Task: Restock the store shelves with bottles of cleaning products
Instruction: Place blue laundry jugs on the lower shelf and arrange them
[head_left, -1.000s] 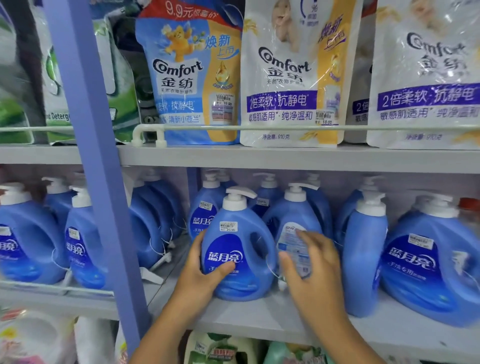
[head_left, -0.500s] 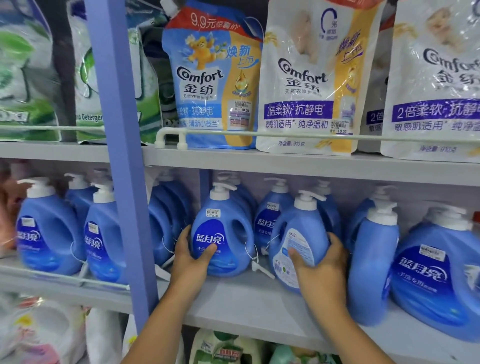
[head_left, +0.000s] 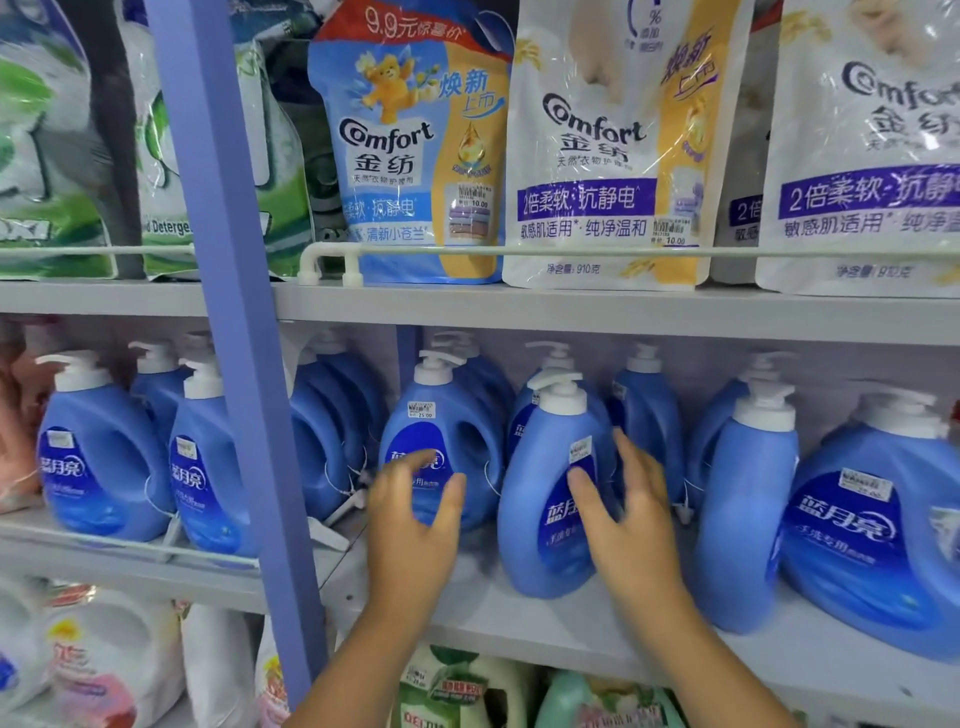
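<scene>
Shelf (head_left: 545, 631), middle tier; blue pump bottles stood upright in rows, near to far. Right bottle (head_left: 550, 499), near edge, under right hand (head_left: 631, 525), fingers spread flat, gripping nothing. Left bottle (head_left: 441, 441), farther back; left hand (head_left: 415, 525) loosely curved before it, contact uncertain. Risk: a careless nudge could topple neighbours.

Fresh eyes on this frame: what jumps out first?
Two bare hands at centre: the left hand hovers open before a blue plastic pump bottle with a white cap, and the right hand lies against its turned neighbour. Above, on the upper grey shelf, stand large Comfort softener refill pouches.
</scene>
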